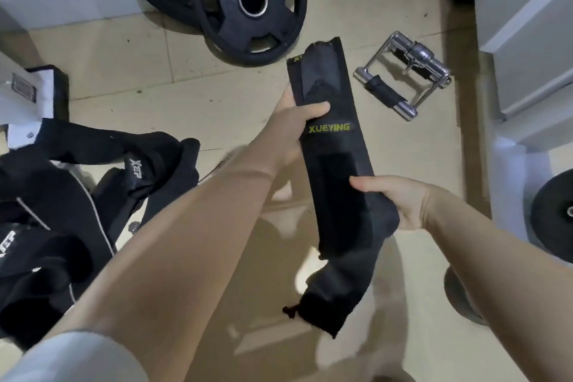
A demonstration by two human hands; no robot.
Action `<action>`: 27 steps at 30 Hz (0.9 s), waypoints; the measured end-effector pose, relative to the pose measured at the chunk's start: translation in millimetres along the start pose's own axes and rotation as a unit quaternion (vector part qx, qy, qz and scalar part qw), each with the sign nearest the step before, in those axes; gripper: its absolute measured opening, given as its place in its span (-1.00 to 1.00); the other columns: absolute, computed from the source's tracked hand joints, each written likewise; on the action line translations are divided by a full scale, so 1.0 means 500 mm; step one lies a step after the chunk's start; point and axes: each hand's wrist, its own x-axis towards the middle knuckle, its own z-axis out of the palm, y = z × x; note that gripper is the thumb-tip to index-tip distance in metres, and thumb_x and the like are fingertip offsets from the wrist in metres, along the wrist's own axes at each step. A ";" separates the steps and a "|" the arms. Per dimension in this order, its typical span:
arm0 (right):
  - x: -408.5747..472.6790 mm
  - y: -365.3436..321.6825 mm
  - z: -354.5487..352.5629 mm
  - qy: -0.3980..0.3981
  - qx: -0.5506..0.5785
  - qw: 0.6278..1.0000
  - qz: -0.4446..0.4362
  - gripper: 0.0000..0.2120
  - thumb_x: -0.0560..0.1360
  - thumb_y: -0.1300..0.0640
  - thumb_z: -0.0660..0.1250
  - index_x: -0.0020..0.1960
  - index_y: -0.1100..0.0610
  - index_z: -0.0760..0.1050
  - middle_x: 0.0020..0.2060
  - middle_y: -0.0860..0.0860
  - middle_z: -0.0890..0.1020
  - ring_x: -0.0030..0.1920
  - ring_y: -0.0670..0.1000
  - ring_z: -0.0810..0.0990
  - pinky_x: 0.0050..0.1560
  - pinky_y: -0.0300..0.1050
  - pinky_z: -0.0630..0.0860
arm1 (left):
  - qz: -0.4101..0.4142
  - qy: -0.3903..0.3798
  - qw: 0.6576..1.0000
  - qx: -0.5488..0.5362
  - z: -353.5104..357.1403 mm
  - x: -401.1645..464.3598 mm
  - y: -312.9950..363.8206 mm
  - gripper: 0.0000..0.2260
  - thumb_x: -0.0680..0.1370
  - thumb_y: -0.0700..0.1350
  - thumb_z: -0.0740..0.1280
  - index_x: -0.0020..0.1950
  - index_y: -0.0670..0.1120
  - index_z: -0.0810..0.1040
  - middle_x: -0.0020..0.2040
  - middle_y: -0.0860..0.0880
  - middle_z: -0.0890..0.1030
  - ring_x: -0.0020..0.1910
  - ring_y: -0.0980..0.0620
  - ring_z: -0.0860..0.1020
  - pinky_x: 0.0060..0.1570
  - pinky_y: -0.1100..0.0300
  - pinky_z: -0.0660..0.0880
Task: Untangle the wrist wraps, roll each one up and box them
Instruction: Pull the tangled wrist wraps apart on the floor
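I hold one black wrist wrap point(333, 146) stretched above the tiled floor point(217, 96). My left hand point(294, 121) grips its upper part, thumb across the front; my right hand point(403, 201) pinches its lower section. The loose end hangs below. Other wraps point(133, 161) lie tangled at left.

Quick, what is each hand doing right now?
Left hand: grips the upper part of the black wrist wrap, thumb across its front.
Right hand: holds the same wrap lower down, thumb on its front.
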 end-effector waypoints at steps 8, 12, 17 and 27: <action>0.234 0.031 -0.108 0.328 -0.069 0.937 -0.097 -0.67 0.50 0.00 0.32 0.16 0.17 0.43 -0.08 0.02 0.52 -0.10 0.05 0.48 0.00 -0.05 0.47 | -0.190 0.141 0.955 0.181 -0.128 0.063 -0.268 -0.65 0.49 0.03 0.19 0.19 -0.11 0.50 -0.11 0.04 0.65 -0.17 0.00 0.63 -0.08 0.07 0.55; 0.221 0.083 -0.089 0.325 -0.209 0.912 -0.139 -0.70 0.55 -0.11 0.21 -0.05 0.14 0.47 -0.16 -0.01 0.59 -0.07 0.08 0.54 0.02 -0.06 0.45 | -0.171 0.140 0.953 0.206 -0.111 0.053 -0.258 -0.73 0.56 0.04 0.13 0.00 0.00 0.59 -0.10 0.03 0.70 -0.10 0.00 0.67 0.01 -0.01 0.59; 0.157 0.143 -0.060 0.264 -0.276 0.904 -0.194 -0.48 0.47 0.06 0.41 0.36 0.11 0.31 0.03 0.02 0.60 0.03 0.02 0.57 0.04 -0.18 0.44 | -0.288 0.132 0.930 0.186 -0.065 -0.014 -0.269 -0.80 0.64 -0.04 0.16 -0.15 -0.03 0.46 -0.12 -0.03 0.56 -0.16 0.01 0.54 -0.16 0.17 0.48; 0.090 0.090 -0.085 0.246 0.111 0.919 -0.287 -0.44 0.59 0.21 0.24 0.51 0.09 0.08 0.07 0.00 0.60 -0.13 -0.02 0.61 -0.18 -0.15 0.54 | -0.144 -0.033 0.989 -0.021 -0.011 -0.026 -0.246 -0.70 0.65 -0.08 0.10 0.39 0.00 0.36 0.23 -0.01 0.57 0.09 0.01 0.59 -0.03 0.14 0.56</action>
